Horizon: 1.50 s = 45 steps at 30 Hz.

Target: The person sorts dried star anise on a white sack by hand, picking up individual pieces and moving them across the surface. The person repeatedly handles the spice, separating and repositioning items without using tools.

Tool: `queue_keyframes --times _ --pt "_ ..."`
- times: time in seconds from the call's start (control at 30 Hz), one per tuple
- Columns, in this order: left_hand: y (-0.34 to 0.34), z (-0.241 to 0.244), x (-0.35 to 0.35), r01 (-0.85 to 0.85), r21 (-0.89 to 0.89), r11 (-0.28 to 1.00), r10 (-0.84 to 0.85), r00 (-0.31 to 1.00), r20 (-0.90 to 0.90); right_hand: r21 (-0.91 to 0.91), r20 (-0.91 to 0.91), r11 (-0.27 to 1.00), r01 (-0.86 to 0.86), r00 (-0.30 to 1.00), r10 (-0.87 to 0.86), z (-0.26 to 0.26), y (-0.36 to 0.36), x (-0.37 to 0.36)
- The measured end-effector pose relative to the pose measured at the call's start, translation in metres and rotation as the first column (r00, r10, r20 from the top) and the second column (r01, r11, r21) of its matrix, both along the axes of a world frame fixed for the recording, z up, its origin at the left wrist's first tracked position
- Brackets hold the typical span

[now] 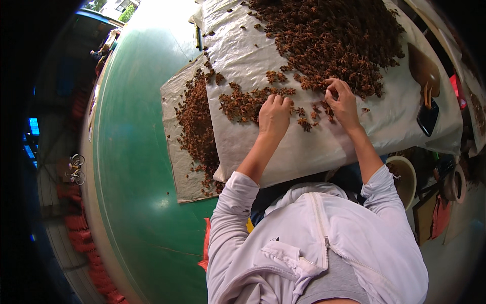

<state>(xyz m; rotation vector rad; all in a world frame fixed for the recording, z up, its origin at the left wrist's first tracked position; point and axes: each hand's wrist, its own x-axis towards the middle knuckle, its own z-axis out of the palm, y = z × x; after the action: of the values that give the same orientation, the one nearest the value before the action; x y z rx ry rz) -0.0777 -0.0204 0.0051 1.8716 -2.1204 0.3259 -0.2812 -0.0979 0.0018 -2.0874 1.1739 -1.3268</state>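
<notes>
A large heap of dried star anise (338, 45) spreads over the plastic-sheeted table (311, 152). My right hand (343, 104) is at the heap's near edge, thumb and forefinger brought together; whether a pod sits between them is hard to see. My left hand (274, 117) rests palm down, fingers curled and their tips hidden, at the right end of a smaller cluster of star anise (239, 104). Between the two hands lie several loose pods (305, 123).
More star anise (195, 121) lies on a pale sheet (172, 152) over the green floor (133, 152), left of the table. On the table's right are a brown scoop-like vessel (423, 68) and a black smartphone (428, 119). A pale bucket (408, 182) stands below. Far left, a bicycle (77, 169) is parked.
</notes>
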Motion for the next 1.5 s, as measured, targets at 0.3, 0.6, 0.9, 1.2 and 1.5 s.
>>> queue_keyframes --times 0.3,0.6,0.9,1.2,1.5 --pt "-0.008 -0.024 0.012 -0.134 0.119 0.984 0.119 0.985 0.129 0.04 -0.4 0.981 0.188 0.903 -0.157 -0.009 -0.013 0.042" --pt "0.002 0.005 0.029 -0.267 -0.2 0.943 0.249 0.962 -0.11 -0.023 -0.166 0.987 -0.16 0.974 0.154 0.037 0.001 -0.01" --pt "0.05 0.005 -0.056 0.437 -0.001 0.899 -0.364 0.748 -0.555 0.372 -0.266 0.927 0.051 0.962 0.054 0.003 0.046 -0.031" --pt "0.041 0.003 0.03 -0.061 -0.249 0.966 -0.065 0.881 -0.468 -0.002 -0.404 0.998 0.056 0.913 -0.052 0.003 0.036 -0.012" --pt "0.074 0.011 -0.016 0.202 0.204 0.958 -0.087 0.882 -0.464 0.613 -0.048 0.703 -0.361 0.871 0.489 0.057 0.061 -0.058"
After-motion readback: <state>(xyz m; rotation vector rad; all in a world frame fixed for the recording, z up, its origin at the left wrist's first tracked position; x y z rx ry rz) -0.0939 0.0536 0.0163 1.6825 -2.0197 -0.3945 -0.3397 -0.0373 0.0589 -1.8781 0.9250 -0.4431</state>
